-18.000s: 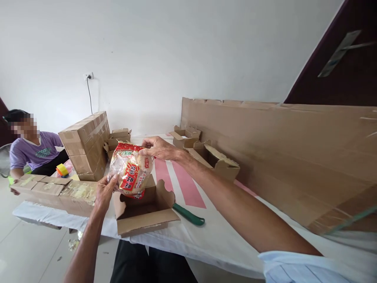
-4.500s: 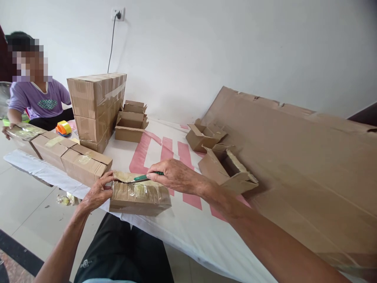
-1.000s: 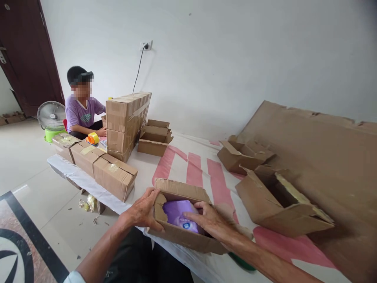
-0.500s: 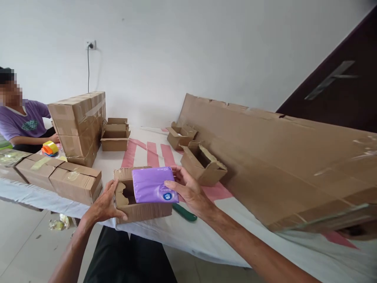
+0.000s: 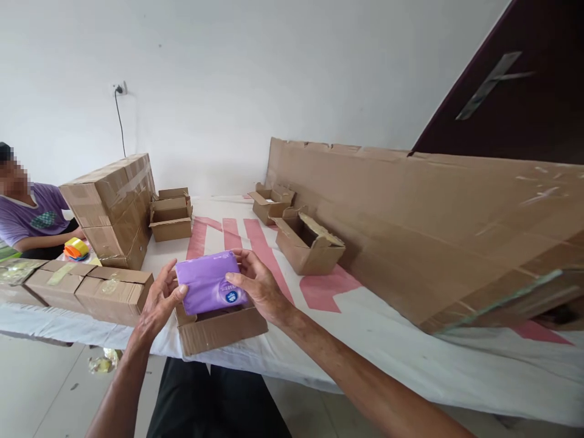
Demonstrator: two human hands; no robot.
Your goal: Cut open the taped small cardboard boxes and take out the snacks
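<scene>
A purple soft pack, plastic-wrapped like tissues and bearing a round blue logo, is tilted up above an open cardboard box at the table's front edge. My right hand pinches its right side, thumb on the front face and fingers behind. At the pack's left edge, my left hand has its thumb against the front corner and its fingers behind. The pack and my hands cover most of the box's opening, so its inside barely shows.
Open boxes stand at the right, before a large leaning cardboard sheet. More open boxes sit beside stacked taped boxes. Closed boxes line the front left. A person sits behind tape rolls.
My left hand has left the box's side and taken the pack's left edge. The pack has shifted left over the box. The green object beside the box is now out of sight.
</scene>
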